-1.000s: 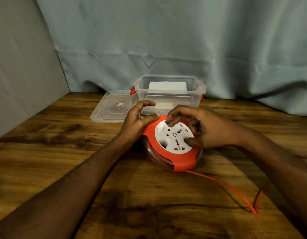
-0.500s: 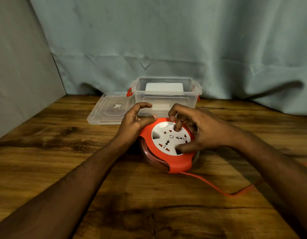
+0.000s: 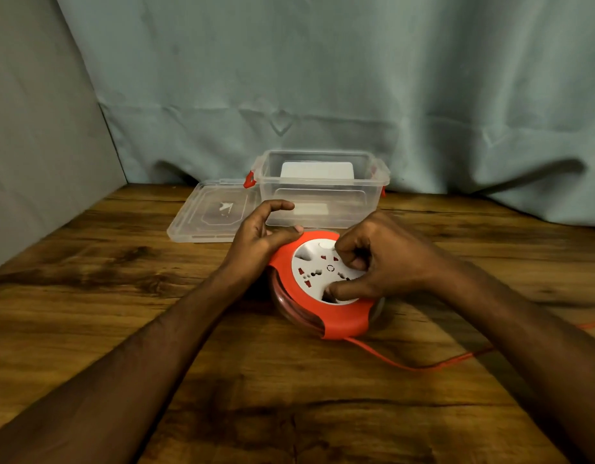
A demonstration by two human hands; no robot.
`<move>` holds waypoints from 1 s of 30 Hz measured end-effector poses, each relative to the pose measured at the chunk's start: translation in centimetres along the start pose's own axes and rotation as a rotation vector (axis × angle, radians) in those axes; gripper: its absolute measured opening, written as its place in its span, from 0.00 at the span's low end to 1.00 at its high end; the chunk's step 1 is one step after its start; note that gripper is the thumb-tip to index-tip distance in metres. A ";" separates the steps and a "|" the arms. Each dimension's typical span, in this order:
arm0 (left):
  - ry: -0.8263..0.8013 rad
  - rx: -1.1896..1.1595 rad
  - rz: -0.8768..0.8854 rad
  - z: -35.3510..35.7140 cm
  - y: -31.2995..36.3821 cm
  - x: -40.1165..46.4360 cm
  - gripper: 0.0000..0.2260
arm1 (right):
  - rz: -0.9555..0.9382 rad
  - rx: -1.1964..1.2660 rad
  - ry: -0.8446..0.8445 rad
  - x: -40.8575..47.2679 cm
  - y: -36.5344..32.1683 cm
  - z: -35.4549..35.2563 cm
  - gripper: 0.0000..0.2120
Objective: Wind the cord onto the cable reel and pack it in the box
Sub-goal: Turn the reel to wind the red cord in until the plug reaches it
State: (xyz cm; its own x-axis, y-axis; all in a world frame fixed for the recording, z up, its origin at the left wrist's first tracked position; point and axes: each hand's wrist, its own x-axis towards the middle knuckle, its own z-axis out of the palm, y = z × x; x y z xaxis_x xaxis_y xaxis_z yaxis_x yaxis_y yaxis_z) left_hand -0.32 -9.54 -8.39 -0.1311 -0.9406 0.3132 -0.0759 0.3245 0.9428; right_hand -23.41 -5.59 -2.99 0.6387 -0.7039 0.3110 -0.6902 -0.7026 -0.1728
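The round red cable reel (image 3: 339,321) with a white socket face (image 3: 311,269) lies flat on the wooden table (image 3: 122,283). My left hand (image 3: 259,236) grips its red rim on the left, thumb on top. My right hand (image 3: 379,262) rests on the white face, thumb and fingers pressed into its recesses. A red cord (image 3: 403,361) runs out of the reel's near edge to the right, behind my right forearm. The clear plastic box (image 3: 322,209) stands open just behind the reel.
The box's clear lid (image 3: 212,216) lies flat to the left of the box. A white object (image 3: 316,170) shows behind or inside the box. Grey cloth hangs at the back and a grey wall stands on the left.
My right hand has turned on the white face, thumb moving round to the near side. The loose cord on the table has shortened and pulled in toward the reel.
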 end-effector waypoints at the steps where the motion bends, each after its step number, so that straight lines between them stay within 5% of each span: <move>1: 0.002 -0.006 -0.001 0.0 0.0 0.0 0.18 | 0.000 -0.006 0.001 0.0 -0.1 0.0 0.27; 18: -0.031 0.120 0.023 0.4 0.1 -0.3 0.14 | 0.234 -0.243 0.103 0.7 -1.8 1.0 0.30; 24: -0.029 0.150 0.036 0.3 -0.1 -0.1 0.07 | 0.123 -0.329 0.150 0.3 -1.7 0.3 0.24; 28: -0.027 0.139 0.055 0.2 -0.1 -0.1 0.05 | -0.064 -0.345 0.223 -0.1 -1.2 -1.3 0.09; 30: -0.023 0.126 0.059 0.2 -0.1 -0.1 0.05 | -0.027 -0.296 0.098 -0.2 -0.7 -1.6 0.16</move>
State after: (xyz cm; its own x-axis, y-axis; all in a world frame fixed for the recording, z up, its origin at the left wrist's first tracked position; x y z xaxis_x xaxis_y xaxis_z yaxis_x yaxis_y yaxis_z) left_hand -0.54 -9.48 -8.58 -0.1617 -0.9175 0.3634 -0.1907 0.3903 0.9007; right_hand -23.59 -4.82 -1.47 0.6325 -0.6616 0.4027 -0.7514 -0.6503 0.1117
